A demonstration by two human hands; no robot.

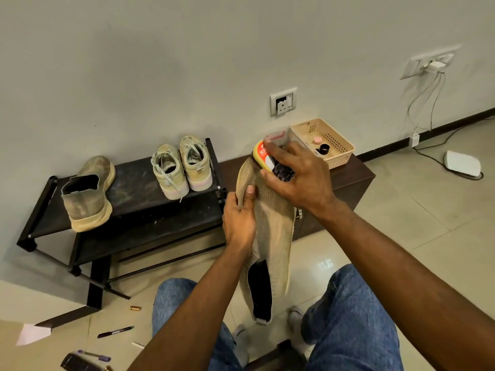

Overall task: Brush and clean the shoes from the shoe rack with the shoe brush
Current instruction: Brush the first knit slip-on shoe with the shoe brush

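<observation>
My left hand (239,218) grips a beige knit shoe (273,228) by its left side, thumb on the upper, holding it toe-up above my knees. My right hand (297,178) holds a shoe brush (270,159) with a yellow and red top against the toe of that shoe. On the black shoe rack (139,188) stand a dusty beige ankle boot (85,194) at the left and a pair of pale sneakers (182,167) at the right.
A beige plastic basket (324,140) with small items sits on a dark cabinet (348,178) by the wall. Wall sockets and cables are to the right, with a white device (462,163) on the floor. Pens (115,332) lie on the tiles near my knees.
</observation>
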